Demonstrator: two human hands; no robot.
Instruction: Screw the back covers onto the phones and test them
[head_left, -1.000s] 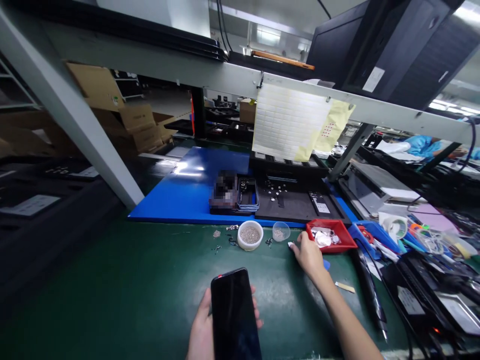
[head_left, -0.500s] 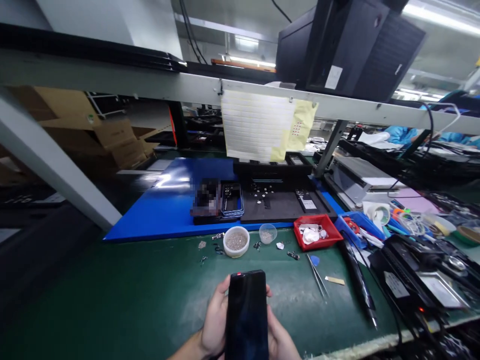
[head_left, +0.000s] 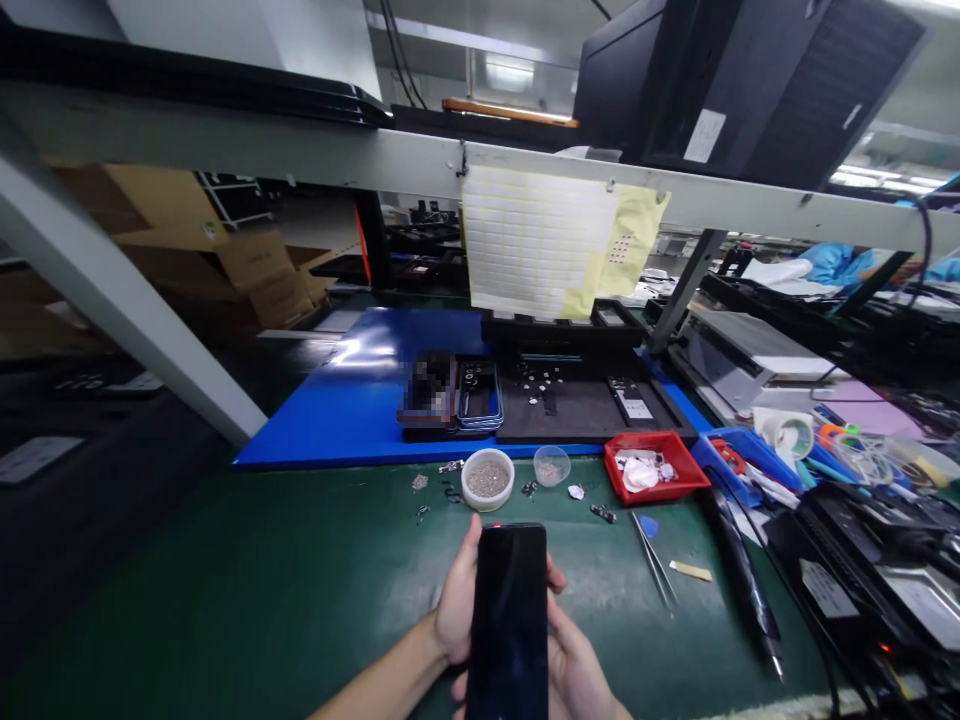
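A black smartphone, its dark screen facing me, is held upright between both hands over the green mat. My left hand grips its left edge, thumb near the top corner. On the other edge, my right hand wraps round with fingertips showing at the side. The fingers behind the phone are mostly hidden. Just beyond it stand a white round tub of small screws and a clear cup. Tweezers and a blue pick lie to the right.
A red bin with small parts and a blue bin sit at the right, near a black electric screwdriver. Phone frames and a dark tray rest on the blue sheet. A shelf beam crosses above.
The view has shifted, so the bench appears farther right. Both hands still hold the phone, which sits slightly higher and to the right in the picture.
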